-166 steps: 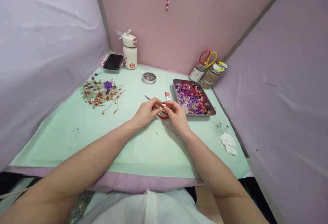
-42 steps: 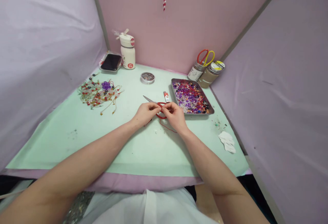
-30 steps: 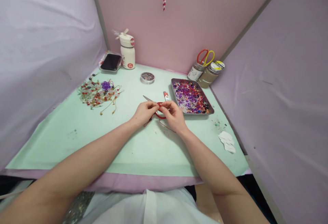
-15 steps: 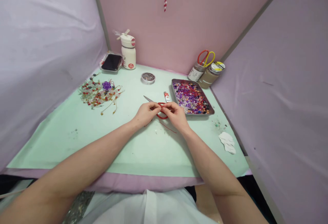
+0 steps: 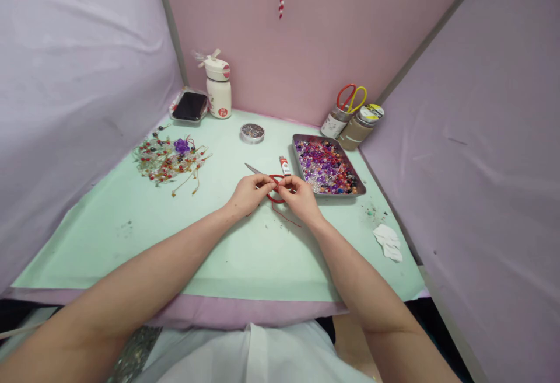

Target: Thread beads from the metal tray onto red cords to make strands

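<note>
My left hand (image 5: 250, 194) and my right hand (image 5: 300, 196) meet fingertip to fingertip over the middle of the table, both closed in a pinch. Between them is a thin red cord (image 5: 286, 217), whose loose end trails down onto the green cloth. Exactly how the cord runs between the fingertips is too small to make out. Beneath the hands lies a pair of red-handled scissors (image 5: 277, 199), its blade pointing to the far left and its handles partly hidden by my fingers. A red and white lighter (image 5: 284, 165) lies just beyond my right hand.
To the right is a metal tray (image 5: 342, 197) of mixed beads. Behind it stand a jar with scissors (image 5: 335, 123) and a lidded jar (image 5: 355, 133). A round bead case (image 5: 252, 133), a white bottle (image 5: 219, 97), a phone (image 5: 190, 107), beaded strings (image 5: 168, 161) and a crumpled tissue (image 5: 388, 242) surround the workspace.
My fingertips have shifted very slightly, with the right fingers a touch apart from the left. Both hands keep their pinch, and the surrounding things stay in place.
</note>
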Action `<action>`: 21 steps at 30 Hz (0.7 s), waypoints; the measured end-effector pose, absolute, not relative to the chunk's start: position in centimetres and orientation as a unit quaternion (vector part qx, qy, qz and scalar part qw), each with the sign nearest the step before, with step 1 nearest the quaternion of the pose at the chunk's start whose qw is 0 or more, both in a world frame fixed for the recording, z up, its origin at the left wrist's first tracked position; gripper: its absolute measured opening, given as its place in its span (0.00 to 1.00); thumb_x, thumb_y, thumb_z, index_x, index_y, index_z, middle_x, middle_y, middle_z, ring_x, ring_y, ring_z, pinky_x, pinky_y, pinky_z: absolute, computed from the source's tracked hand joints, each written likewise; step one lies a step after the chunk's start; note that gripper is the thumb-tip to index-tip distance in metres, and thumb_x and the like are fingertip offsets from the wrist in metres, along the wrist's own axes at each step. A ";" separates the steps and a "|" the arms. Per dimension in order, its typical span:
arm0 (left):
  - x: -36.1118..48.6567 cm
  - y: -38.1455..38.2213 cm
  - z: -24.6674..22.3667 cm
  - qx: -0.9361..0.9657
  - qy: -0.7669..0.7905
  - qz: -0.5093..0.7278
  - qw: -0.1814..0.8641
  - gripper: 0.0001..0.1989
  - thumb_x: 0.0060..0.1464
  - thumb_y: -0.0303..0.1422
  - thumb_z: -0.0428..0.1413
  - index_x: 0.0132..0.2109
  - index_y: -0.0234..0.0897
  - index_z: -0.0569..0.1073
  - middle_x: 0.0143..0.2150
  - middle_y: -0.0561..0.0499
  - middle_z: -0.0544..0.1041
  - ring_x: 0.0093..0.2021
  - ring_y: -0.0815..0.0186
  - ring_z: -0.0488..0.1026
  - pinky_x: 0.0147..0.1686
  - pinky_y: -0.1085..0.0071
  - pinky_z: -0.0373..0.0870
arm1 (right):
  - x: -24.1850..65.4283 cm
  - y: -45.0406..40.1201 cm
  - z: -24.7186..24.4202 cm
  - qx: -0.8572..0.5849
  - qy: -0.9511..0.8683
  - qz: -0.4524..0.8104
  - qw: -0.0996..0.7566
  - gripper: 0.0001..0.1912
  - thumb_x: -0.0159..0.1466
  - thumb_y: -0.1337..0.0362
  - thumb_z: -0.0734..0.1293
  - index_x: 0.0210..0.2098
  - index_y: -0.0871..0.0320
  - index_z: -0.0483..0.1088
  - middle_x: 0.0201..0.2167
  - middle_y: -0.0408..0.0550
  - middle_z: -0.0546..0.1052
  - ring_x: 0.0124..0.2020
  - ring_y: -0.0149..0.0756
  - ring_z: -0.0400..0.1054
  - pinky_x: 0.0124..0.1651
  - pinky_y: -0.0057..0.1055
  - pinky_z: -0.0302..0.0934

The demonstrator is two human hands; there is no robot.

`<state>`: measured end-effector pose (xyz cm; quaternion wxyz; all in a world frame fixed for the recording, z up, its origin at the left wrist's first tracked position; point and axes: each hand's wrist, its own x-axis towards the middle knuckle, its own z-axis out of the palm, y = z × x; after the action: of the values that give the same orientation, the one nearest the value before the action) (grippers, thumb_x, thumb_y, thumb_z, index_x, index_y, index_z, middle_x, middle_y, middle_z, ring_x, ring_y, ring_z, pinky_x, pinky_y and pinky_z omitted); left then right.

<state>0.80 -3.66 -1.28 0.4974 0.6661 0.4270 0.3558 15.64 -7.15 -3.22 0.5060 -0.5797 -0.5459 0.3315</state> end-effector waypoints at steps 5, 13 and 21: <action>0.7 -3.5 -1.4 0.674 0.407 0.342 0.513 0.07 0.49 0.33 0.55 0.31 0.35 0.76 0.23 0.54 0.73 0.28 0.67 0.68 0.30 0.72 0.64 | 15.8 -7.1 -3.0 -0.561 -0.504 0.411 0.512 0.05 0.51 0.63 0.66 0.26 0.57 0.67 0.23 0.40 0.68 0.24 0.28 0.59 0.29 0.27 0.56; 0.6 -3.1 -1.3 0.679 0.357 0.288 0.573 0.09 0.47 0.35 0.57 0.31 0.32 0.75 0.25 0.53 0.73 0.26 0.71 0.65 0.30 0.73 0.61 | 16.0 -7.1 -2.8 -0.499 -0.425 0.533 0.535 0.07 0.52 0.60 0.68 0.24 0.57 0.68 0.21 0.40 0.68 0.22 0.26 0.57 0.26 0.26 0.51; 0.0 -2.9 -1.4 0.653 0.303 0.224 0.657 0.10 0.48 0.37 0.58 0.32 0.33 0.75 0.25 0.53 0.71 0.24 0.73 0.62 0.26 0.73 0.56 | 15.7 -7.3 -2.0 -0.467 -0.374 0.599 0.532 0.07 0.49 0.63 0.69 0.23 0.58 0.67 0.20 0.38 0.66 0.24 0.27 0.60 0.29 0.26 0.56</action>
<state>0.05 -2.94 -1.42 0.6567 0.6532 0.3030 0.2244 15.72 -7.27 -2.05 0.5319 -0.4670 -0.3742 0.5992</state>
